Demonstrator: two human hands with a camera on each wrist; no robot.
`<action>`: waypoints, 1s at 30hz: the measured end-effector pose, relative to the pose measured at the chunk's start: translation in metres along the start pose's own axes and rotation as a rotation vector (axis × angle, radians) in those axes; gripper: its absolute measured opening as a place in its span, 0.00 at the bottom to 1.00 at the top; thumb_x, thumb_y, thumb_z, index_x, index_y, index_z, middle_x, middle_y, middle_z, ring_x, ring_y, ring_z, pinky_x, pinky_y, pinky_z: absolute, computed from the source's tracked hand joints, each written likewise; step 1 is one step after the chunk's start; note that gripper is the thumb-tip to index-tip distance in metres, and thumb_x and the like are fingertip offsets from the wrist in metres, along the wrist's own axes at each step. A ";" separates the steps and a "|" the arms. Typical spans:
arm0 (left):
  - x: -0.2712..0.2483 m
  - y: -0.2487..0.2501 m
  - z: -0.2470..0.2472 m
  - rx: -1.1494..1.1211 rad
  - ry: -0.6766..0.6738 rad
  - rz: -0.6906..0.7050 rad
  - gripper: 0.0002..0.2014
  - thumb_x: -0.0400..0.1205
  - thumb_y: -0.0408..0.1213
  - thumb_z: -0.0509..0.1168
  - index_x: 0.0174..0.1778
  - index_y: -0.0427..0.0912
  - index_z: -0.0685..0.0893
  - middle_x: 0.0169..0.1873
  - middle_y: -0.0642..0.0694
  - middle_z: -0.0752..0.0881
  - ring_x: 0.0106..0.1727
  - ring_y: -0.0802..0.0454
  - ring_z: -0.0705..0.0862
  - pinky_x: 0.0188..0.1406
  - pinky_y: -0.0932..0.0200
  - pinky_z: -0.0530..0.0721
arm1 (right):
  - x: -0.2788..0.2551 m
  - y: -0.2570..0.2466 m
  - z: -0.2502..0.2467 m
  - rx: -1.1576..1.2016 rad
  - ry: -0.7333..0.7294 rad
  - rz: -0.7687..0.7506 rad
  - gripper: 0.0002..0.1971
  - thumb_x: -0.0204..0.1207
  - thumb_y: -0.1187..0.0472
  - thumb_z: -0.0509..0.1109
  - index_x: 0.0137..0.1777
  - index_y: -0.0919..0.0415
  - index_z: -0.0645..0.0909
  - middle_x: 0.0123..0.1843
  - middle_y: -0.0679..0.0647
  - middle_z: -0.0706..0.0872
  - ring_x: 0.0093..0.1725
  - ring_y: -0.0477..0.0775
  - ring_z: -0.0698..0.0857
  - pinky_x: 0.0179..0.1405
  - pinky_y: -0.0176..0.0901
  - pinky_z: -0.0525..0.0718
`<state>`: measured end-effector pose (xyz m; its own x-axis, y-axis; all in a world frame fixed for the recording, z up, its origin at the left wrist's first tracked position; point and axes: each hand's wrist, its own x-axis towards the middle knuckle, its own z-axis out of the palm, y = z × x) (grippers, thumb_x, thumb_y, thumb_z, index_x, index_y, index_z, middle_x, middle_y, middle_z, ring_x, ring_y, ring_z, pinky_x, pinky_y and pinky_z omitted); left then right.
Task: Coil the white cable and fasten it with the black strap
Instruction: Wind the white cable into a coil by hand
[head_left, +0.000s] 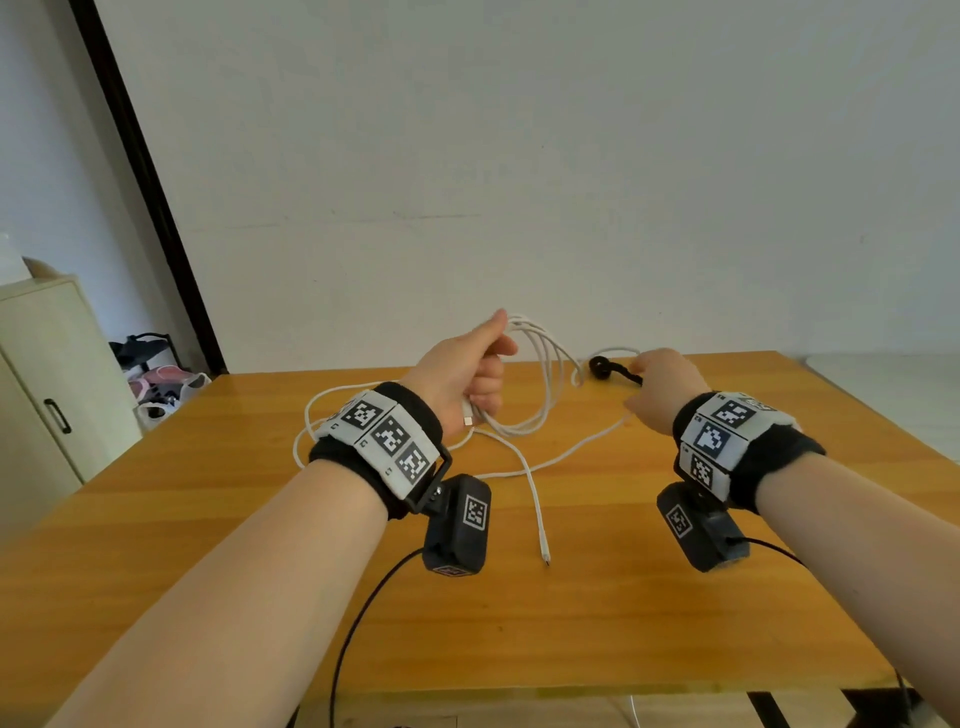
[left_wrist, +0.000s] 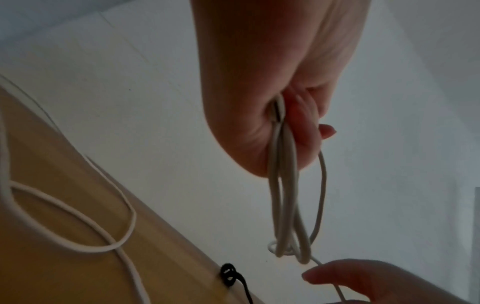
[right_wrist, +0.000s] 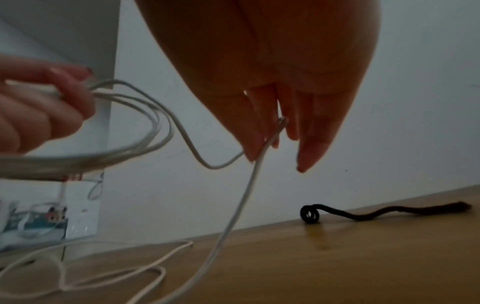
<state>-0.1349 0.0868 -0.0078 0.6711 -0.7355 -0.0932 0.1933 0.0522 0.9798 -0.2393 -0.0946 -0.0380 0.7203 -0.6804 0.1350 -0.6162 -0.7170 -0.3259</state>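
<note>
Left hand (head_left: 470, 364) grips white cable (head_left: 545, 374) loops, right hand (head_left: 662, 384) pinches its slack (black strap (head_left: 605, 368) near the table's (head_left: 675, 597) far edge).

No readable text or numbers.

Wooden surface (head_left: 623, 597), as I see it from the head camera. At 12 o'clock, near the far edge: black strap (head_left: 602, 368), one end curled into a small coil, the rest trailing toward 1 o'clock. From 10 o'clock to centre: slack loops of white cable (head_left: 535, 499) lying on the wood, its free plug end pointing toward 6 o'clock.
</note>
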 end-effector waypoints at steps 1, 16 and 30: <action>0.000 0.002 0.001 -0.062 -0.008 -0.016 0.21 0.82 0.56 0.58 0.32 0.43 0.76 0.15 0.54 0.61 0.13 0.59 0.58 0.15 0.67 0.59 | -0.001 0.001 0.002 -0.042 -0.004 0.005 0.21 0.77 0.70 0.63 0.71 0.65 0.73 0.73 0.62 0.70 0.65 0.62 0.78 0.56 0.46 0.81; -0.003 0.011 0.003 -0.319 -0.096 -0.053 0.24 0.85 0.55 0.53 0.27 0.44 0.73 0.15 0.54 0.61 0.12 0.60 0.58 0.15 0.68 0.58 | -0.010 -0.022 0.004 0.580 0.147 -0.230 0.13 0.85 0.58 0.54 0.56 0.66 0.76 0.43 0.53 0.85 0.29 0.51 0.76 0.29 0.39 0.74; -0.007 0.008 0.010 0.042 -0.072 -0.044 0.23 0.84 0.46 0.59 0.22 0.47 0.64 0.14 0.55 0.60 0.13 0.59 0.56 0.14 0.68 0.58 | -0.004 -0.027 0.000 0.767 0.221 0.043 0.19 0.78 0.48 0.65 0.33 0.61 0.72 0.27 0.53 0.80 0.24 0.51 0.77 0.33 0.44 0.81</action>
<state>-0.1454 0.0860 0.0020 0.6087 -0.7835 -0.1249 0.1902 -0.0087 0.9817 -0.2252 -0.0727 -0.0301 0.5717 -0.7767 0.2643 -0.1928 -0.4402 -0.8769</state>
